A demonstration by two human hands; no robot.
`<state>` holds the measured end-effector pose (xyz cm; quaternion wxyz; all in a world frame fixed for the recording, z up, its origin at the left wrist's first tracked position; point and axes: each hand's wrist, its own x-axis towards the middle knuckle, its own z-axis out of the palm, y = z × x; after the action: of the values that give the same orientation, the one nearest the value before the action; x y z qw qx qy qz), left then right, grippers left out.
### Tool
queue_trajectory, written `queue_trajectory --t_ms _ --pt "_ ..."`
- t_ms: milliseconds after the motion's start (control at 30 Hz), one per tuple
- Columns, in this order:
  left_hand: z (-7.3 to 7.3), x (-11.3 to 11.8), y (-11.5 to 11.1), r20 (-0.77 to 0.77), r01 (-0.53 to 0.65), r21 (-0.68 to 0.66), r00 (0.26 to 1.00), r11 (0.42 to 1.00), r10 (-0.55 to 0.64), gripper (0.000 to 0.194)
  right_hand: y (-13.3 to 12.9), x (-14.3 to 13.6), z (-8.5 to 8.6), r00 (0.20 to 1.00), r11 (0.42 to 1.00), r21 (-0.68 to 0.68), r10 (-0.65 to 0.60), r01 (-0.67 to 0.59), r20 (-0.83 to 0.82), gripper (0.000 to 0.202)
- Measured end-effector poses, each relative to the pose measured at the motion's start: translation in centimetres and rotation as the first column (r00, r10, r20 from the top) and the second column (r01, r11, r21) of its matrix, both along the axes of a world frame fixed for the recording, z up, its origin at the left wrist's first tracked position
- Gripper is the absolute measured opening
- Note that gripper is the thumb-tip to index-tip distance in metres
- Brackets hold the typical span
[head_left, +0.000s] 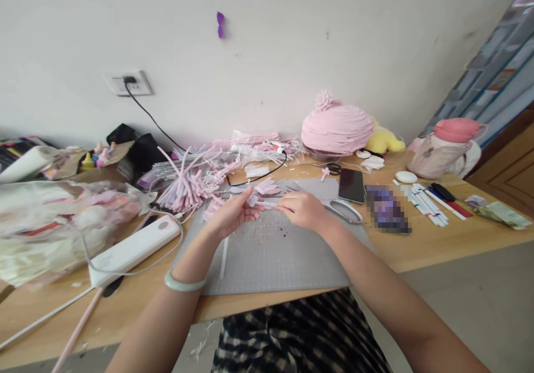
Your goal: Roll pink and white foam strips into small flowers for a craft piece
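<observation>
Over the grey cutting mat (287, 256), a thin pale strip (267, 204) runs between my two hands. My left hand (236, 212) has its palm turned up, with fingers curled round the strip's left end and a small pale piece near the thumb. The fingertips of my right hand (301, 210) pinch the strip's right end. Small dark bits lie on the mat below. Scissors with grey handles (345, 211) rest just right of my right hand. A white strip (224, 259) lies on the mat's left part.
Pink and lilac fuzzy stems (183, 187) are heaped behind on the left, near a white power strip (136, 250). A black phone (351, 185), white markers (428, 203) and a pink-lidded jug (442, 150) stand or lie right. A pink bundle (337, 127) sits by the wall.
</observation>
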<state>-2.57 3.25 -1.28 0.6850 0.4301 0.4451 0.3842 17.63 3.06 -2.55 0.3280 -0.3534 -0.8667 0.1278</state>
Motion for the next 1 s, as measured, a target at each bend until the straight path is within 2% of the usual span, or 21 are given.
queue_trajectory --t_ms 67,133,200,233,267,300,333,400,433,467,500,567,600,667,767,833,900,1000 --pt "0.2 0.0 -0.1 -0.036 -0.023 0.102 0.999 0.995 0.027 0.027 0.0 0.0 -0.1 0.999 1.000 0.014 0.019 -0.019 0.026 0.026" --pt "0.5 0.1 -0.2 -0.097 -0.015 0.207 0.995 0.978 0.035 0.021 -0.1 -0.1 0.0 0.999 0.999 -0.033 0.012 -0.013 -0.030 0.027" --pt "0.8 0.2 -0.5 -0.155 0.000 0.301 0.987 0.954 0.048 0.017 -0.2 -0.2 0.2 0.987 0.982 -0.187 -0.022 -0.008 -0.160 0.026" --pt "1.0 0.2 -0.6 -0.168 -0.002 0.354 0.984 0.935 0.066 0.014 -0.2 -0.4 0.4 0.968 0.949 -0.313 -0.052 -0.028 -0.244 0.024" --pt "1.0 0.2 -0.8 -0.168 -0.012 0.411 0.982 0.912 0.088 0.012 -0.3 -0.5 0.5 0.935 0.885 -0.460 -0.094 -0.079 -0.341 0.023" --pt "1.0 0.2 -1.0 -0.156 -0.025 0.466 0.982 0.885 0.110 0.012 -0.3 -0.7 0.5 0.883 0.771 -0.611 -0.149 -0.177 -0.445 0.021" --pt "0.9 0.2 -1.1 -0.135 -0.038 0.516 0.983 0.856 0.126 0.011 -0.3 -1.0 0.6 0.819 0.620 -0.722 -0.215 -0.307 -0.532 0.020" --pt "0.5 0.2 -1.3 -0.088 -0.061 0.588 0.986 0.806 0.139 0.013 -0.3 -1.3 0.8 0.701 0.332 -0.773 -0.330 -0.540 -0.632 0.023" --pt "0.4 0.4 -1.2 -0.059 -0.077 0.599 0.988 0.797 0.140 0.015 -0.3 -1.3 1.0 0.658 0.223 -0.751 -0.370 -0.622 -0.655 0.024" --pt "0.3 0.6 -1.0 -0.024 -0.098 0.587 0.990 0.804 0.138 0.016 -0.3 -1.1 1.2 0.630 0.141 -0.725 -0.400 -0.675 -0.665 0.025" --pt "0.4 1.0 -0.7 0.015 -0.116 0.550 0.992 0.827 0.129 0.018 -0.3 -0.8 1.5 0.614 0.088 -0.705 -0.423 -0.704 -0.666 0.024" --pt "0.9 2.0 0.3 0.080 -0.088 0.436 0.995 0.895 0.059 0.022 -0.4 0.3 2.1 0.591 0.028 -0.678 -0.465 -0.735 -0.659 0.020" --pt "1.4 2.6 0.9 0.101 -0.038 0.378 0.995 0.925 -0.001 0.024 -0.4 1.1 2.4 0.582 0.026 -0.674 -0.482 -0.738 -0.655 0.017" --pt "2.3 4.3 2.5 0.118 0.104 0.305 0.982 0.947 -0.146 0.029 -0.6 2.9 2.7 0.554 0.055 -0.673 -0.520 -0.738 -0.650 0.014" --pt "3.2 7.5 5.2 0.150 0.263 0.250 0.940 0.932 -0.305 0.034 -0.8 5.4 2.5 0.478 0.069 -0.657 -0.630 -0.750 -0.612 0.011" --pt "3.1 9.8 7.0 0.145 0.327 0.215 0.921 0.920 -0.361 0.029 -0.8 6.7 1.9 0.470 0.092 -0.690 -0.667 -0.718 -0.578 0.012" --pt "2.5 11.8 8.9 0.053 0.390 0.165 0.914 0.906 -0.403 0.023 -0.7 8.0 1.3 0.576 0.139 -0.800 -0.624 -0.583 -0.528 0.015" --pt "1.0 14.1 12.2 -0.221 0.428 0.112 0.891 0.897 -0.397 0.018 -0.7 10.4 0.7 0.811 0.311 -0.932 -0.485 -0.188 -0.326 0.033"
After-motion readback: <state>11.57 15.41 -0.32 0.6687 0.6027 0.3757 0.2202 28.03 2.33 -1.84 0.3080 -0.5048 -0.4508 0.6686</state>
